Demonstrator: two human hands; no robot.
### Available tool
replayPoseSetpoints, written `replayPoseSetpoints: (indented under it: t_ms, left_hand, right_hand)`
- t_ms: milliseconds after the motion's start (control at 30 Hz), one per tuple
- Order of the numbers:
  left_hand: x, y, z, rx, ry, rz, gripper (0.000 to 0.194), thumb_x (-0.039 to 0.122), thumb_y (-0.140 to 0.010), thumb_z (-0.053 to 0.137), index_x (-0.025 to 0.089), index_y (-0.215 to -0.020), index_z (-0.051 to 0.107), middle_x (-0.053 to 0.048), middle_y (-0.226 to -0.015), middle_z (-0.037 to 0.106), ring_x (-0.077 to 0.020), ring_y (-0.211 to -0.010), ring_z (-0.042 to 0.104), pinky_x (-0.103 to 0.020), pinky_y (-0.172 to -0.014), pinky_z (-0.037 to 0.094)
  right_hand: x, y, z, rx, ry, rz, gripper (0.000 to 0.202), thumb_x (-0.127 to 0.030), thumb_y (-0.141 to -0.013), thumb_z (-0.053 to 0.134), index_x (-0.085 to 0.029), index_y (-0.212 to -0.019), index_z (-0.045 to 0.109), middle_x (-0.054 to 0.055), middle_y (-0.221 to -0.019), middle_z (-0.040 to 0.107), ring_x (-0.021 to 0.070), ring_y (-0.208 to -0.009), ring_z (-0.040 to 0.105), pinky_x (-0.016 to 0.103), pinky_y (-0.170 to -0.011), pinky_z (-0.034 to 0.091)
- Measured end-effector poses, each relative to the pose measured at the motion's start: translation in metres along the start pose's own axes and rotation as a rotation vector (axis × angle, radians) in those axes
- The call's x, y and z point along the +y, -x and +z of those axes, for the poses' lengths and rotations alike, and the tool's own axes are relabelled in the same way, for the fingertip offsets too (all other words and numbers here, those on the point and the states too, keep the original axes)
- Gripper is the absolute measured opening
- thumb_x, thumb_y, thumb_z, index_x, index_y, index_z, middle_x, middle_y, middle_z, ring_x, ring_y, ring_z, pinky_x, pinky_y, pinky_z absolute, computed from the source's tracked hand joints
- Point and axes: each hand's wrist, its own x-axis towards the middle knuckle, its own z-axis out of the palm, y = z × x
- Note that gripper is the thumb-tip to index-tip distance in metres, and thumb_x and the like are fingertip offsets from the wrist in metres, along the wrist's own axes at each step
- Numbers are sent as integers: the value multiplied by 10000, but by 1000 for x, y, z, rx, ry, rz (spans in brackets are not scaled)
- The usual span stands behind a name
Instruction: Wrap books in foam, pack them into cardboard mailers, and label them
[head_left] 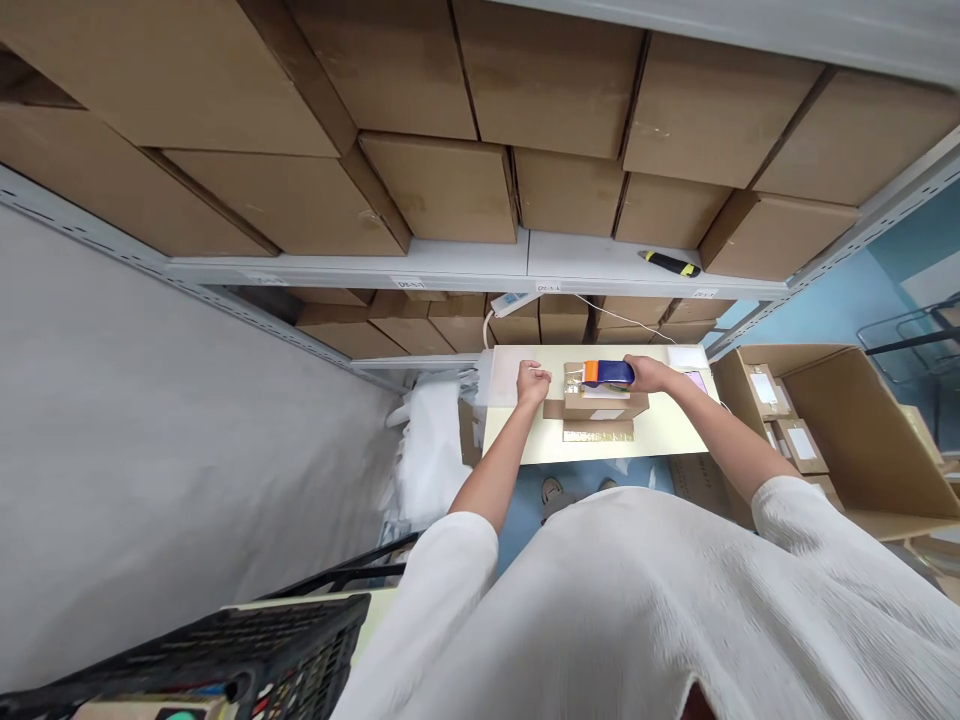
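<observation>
A small cardboard box [604,405] sits on a pale yellow table [660,432] in front of me. My right hand [651,375] grips a blue and orange tape dispenser [606,373] that rests on top of the box. My left hand [533,382] is closed in a fist at the box's left side, close to its edge; whether it pinches tape I cannot tell. A strip of brown tape [598,432] shows on the box's near flap.
Metal shelving full of brown cartons [442,188] rises behind the table. A yellow and black utility knife [670,263] lies on the shelf. A large open carton [847,430] with small labelled parcels stands at the right. A black plastic crate [247,650] is at lower left. White bags [431,440] pile left of the table.
</observation>
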Motion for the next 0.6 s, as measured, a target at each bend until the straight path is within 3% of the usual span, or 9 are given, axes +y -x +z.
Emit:
replayPoseSetpoints:
  t_ms: [100,300,600]
  left_hand:
    - [-7,2,-4,-41,21,-51,447,61,-652,725,281,-987,527,89,-731,672,-151,-769,721,-308,-861,553]
    - [-21,6,-6,-7,74,-96,461,32,-678,717,267,-1028,531,65,-754,701,-164,-811,729,-336,-899,562]
    - [-48,-1,15,-12,49,-156,392,126,-707,786,261,-1006,571,65,-754,654,-172,-823,724,-343,-933,563]
  right_hand:
    - [-6,-2,0,-10,42,-12,453,-560,-891,852,-243,-1151,660,131,-1147,810,286,-957,743,322,-744,497]
    - [-17,-5,-1,-19,111,-6,432,-478,-885,856,-232,-1182,661,142,-1201,801,304,-1003,742,337,-791,500]
    - [-29,-5,-4,-35,179,29,358,-356,-889,842,-237,-1169,655,129,-1208,795,308,-1052,733,335,-823,488]
